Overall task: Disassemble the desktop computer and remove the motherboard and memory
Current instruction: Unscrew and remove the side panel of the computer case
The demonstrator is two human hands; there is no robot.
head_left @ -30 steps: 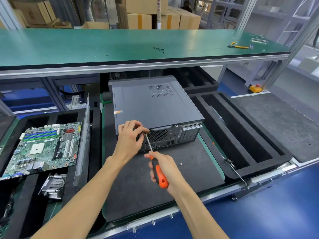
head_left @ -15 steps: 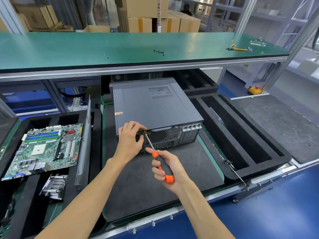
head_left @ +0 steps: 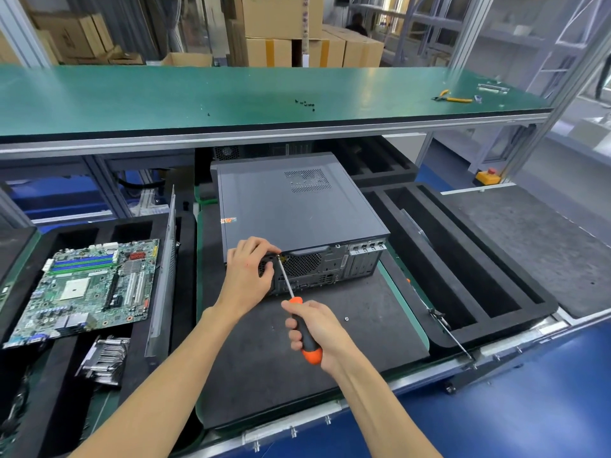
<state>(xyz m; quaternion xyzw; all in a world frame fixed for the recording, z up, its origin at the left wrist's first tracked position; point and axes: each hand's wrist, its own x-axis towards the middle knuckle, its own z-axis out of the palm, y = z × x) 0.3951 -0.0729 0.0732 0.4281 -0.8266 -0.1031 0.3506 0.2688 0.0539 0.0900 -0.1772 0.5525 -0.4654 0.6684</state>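
The closed grey metal computer case (head_left: 297,206) sits mid-frame on a dark mat (head_left: 347,325). The left hand (head_left: 246,276) pinches its back top edge. The right hand (head_left: 317,328) grips an orange-and-black screwdriver (head_left: 305,332), tip at that edge. The small side sticker (head_left: 228,220) is too blurry to read.

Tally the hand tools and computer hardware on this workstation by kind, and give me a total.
Screwdriver: 1, in the right hand
Yellow-handled pliers: 1
Closed desktop computer: 1, steadied by the left hand
Bare motherboard: 1
Finned heatsink: 1
Total: 5
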